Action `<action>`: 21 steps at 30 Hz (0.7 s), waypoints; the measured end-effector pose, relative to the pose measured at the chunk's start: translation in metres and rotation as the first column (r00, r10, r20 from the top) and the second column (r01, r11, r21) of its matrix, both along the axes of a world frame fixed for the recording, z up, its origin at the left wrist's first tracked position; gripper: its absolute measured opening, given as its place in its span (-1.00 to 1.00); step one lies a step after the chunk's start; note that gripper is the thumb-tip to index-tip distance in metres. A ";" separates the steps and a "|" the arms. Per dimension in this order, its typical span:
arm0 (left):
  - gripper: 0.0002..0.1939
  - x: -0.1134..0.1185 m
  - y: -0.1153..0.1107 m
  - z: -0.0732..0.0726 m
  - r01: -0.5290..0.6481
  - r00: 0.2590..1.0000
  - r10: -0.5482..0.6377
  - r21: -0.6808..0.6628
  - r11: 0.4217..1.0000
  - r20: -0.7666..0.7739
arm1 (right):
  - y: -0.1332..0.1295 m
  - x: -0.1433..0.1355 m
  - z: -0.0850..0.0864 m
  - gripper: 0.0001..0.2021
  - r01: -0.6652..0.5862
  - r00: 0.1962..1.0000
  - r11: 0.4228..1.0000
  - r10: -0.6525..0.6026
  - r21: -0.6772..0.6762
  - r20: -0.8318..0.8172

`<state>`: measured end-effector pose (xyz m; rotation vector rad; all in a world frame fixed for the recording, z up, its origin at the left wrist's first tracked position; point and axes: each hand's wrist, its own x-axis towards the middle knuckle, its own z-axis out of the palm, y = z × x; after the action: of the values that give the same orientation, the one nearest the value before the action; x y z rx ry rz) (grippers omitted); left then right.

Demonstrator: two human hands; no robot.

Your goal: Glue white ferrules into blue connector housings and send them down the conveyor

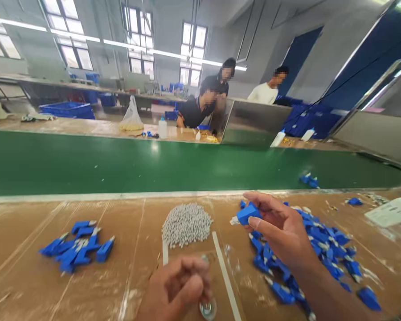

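The right hand (280, 227) pinches a blue part (249, 214). Below the gray pellets (187, 224), the left hand (178, 287) curls, contents unclear.

This is looking like a factory assembly workshop. A long, flat green belt (120, 165) is running between brown-topped work surfaces (16, 232), and heaps of matching small blue plastic parts (324, 240) are lying beside a mound of tiny grey pellet-like pieces (187, 225). Across the belt, people in dark and white tops (263, 93) are occupying another bench, where white squeeze bottles (162, 128) are standing. Long strip lights (127, 45) are glowing before tall paned windows (194, 40).
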<state>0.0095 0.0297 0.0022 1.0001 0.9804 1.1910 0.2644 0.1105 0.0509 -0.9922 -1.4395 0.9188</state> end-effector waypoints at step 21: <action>-0.60 0.020 -0.012 0.011 0.139 0.990 -0.127 0.307 0.941 -0.058 | -0.097 -0.073 -0.040 -0.66 -0.384 0.741 0.778 -0.061 -0.498 -0.668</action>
<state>0.0294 0.0174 0.0136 1.3219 0.7528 1.2395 0.1919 0.0137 0.0109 -0.8448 -0.6124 1.7515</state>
